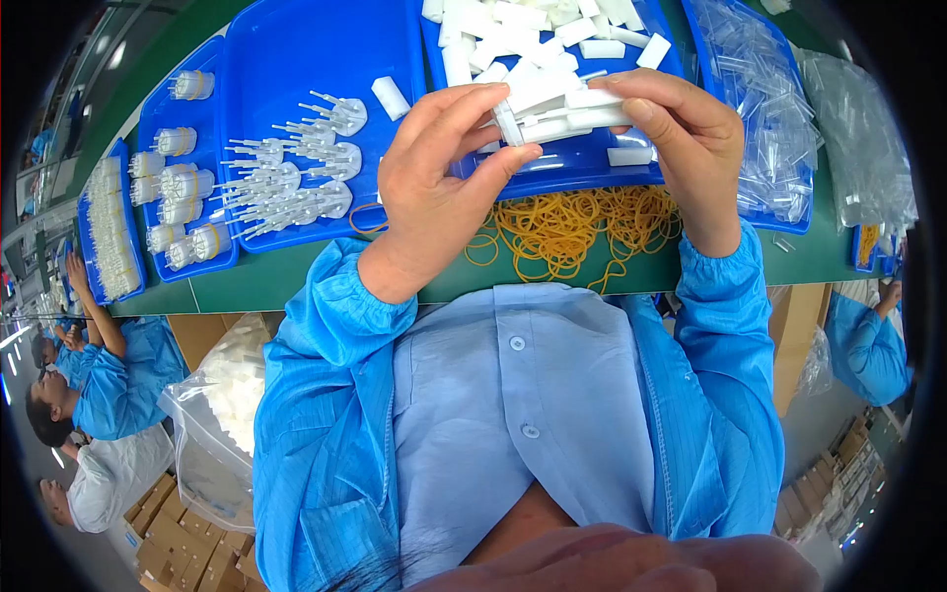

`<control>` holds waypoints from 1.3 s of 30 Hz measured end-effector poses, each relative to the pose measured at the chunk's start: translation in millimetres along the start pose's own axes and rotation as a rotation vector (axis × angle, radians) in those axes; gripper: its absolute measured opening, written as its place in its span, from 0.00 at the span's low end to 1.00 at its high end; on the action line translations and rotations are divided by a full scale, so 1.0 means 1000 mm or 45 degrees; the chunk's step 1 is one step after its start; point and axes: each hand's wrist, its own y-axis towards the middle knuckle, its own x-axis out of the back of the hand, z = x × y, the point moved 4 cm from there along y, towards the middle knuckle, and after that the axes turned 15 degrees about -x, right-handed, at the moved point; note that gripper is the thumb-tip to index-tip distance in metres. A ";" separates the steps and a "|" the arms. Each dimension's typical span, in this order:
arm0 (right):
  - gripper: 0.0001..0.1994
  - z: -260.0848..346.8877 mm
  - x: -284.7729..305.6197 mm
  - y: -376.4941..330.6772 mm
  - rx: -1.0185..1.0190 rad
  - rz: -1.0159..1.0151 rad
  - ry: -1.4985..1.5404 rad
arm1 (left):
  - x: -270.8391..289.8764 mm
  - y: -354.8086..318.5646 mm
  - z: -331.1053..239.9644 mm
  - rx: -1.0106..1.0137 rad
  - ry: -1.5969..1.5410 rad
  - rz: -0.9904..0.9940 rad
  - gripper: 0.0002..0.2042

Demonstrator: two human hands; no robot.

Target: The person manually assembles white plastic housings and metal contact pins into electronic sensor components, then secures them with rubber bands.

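Note:
My left hand (439,178) and my right hand (681,138) are raised together over the green bench, both gripping a cluster of white plastic tube pieces (562,107). The left fingers pinch a small round white cap at the cluster's left end. The right fingers wrap the long pieces from the right. Beneath my hands lies a pile of yellow rubber bands (572,222). Behind them a blue tray (582,173) holds several loose white plastic pieces.
A blue tray (286,59) at left holds finished white pronged assemblies (296,183). Further left, blue trays hold banded bundles (182,183). A tray of clear tubes (764,109) stands at right. A bag of white parts (232,385) sits by my left side. Other people work at left and right.

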 end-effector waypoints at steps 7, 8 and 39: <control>0.11 -0.003 0.011 0.009 0.075 -0.061 0.067 | 0.001 0.001 0.001 0.024 -0.023 -0.025 0.22; 0.11 -0.006 0.016 0.010 0.075 -0.060 0.066 | 0.001 0.002 0.001 0.024 -0.023 -0.026 0.22; 0.10 -0.003 -0.005 0.003 0.212 0.015 -0.167 | -0.003 0.001 -0.002 0.027 -0.138 0.066 0.21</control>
